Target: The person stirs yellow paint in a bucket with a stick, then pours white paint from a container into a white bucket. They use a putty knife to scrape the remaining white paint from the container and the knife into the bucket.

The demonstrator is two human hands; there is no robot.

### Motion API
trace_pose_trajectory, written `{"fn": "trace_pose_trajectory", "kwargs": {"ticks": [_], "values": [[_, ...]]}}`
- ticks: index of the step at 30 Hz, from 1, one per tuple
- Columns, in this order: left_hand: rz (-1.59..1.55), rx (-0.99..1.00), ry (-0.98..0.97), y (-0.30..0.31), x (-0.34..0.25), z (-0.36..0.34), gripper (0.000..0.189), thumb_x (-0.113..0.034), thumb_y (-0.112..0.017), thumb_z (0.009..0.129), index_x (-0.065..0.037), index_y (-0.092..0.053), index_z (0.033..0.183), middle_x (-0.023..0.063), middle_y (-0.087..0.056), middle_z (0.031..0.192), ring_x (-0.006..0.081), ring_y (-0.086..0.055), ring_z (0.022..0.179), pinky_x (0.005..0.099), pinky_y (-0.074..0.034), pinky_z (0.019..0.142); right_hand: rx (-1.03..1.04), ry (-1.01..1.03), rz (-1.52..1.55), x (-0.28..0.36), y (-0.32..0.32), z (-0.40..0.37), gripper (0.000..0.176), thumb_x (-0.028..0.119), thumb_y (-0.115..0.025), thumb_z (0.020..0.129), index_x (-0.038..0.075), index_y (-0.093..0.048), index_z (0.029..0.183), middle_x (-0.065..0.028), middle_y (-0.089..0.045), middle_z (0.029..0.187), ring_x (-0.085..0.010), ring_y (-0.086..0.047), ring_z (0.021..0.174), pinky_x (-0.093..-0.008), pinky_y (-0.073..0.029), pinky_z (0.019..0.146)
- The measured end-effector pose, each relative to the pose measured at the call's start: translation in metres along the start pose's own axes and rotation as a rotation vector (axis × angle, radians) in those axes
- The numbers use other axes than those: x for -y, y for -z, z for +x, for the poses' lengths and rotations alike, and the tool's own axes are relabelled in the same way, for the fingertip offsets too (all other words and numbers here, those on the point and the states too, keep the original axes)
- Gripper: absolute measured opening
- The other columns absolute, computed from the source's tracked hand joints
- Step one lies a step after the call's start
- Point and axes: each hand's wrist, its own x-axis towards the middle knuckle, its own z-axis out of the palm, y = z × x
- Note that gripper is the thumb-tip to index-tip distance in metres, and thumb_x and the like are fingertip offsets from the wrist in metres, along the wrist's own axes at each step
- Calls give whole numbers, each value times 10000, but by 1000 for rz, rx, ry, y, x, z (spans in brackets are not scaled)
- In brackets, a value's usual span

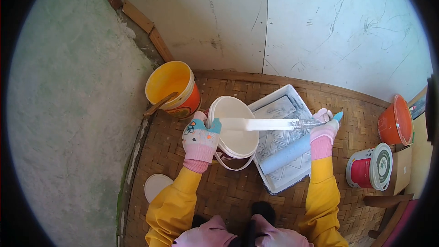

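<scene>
L sleeve (176, 201) hides pt of white lid (157, 186). R hand (325, 130) covers 1 end of flat stick (270, 124) & 1 end of blue roller (286, 156). Tiny words (211, 7) on wall board (183, 27): can't read. Dark thing (430, 110) at R edge is cut off.

A flat stirring stick (270, 124), coated in white over most of its length, spans the paint bucket (233, 148) almost level; whether it touches the rim cannot be told. Its right end is smudged grey and extends over the paint tray (286, 92). The bucket is open, whitish inside, with a white handle hanging down on the near side. Just right of it, the white, rectangular tray lies at a slant, streaked grey and ridged across its floor. A pale blue paint roller (286, 155) rests diagonally over it, its upper end hidden.
</scene>
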Motion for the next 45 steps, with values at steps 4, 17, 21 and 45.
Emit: {"fn": "trace_pose_trajectory", "kwargs": {"ticks": [4,17,21,45], "values": [[28,9,-16,-3,-5,1,269,-277,-593,738,-39,-468,740,116,-508,620,276,-511,573,358,-416,560,86,-69,125,29,-8,7,558,530,-349,867,121,-339,488,12,-293,424,-94,-251,359,-219,-219,349],[54,43,0,-5,-14,4,301,-320,-578,746,-40,-469,759,132,-530,636,305,-540,603,379,-428,578,386,200,262,131,-17,34,486,459,-363,887,87,-358,575,-18,-304,482,-108,-301,404,-224,-288,376],[67,44,0,-5,-14,3,303,-325,-575,745,-39,-474,766,136,-533,641,306,-543,607,382,-429,579,340,432,133,110,-27,7,387,347,-401,899,67,-440,635,-23,-340,505,-107,-319,414,-211,-295,392],[69,13,-16,-5,-11,2,291,-304,-578,739,-32,-478,763,133,-526,639,296,-538,605,373,-424,576,968,1233,-423,79,-18,-66,78,22,-518,800,45,-466,854,-4,-447,555,-129,-461,412,-290,-480,455]]}}
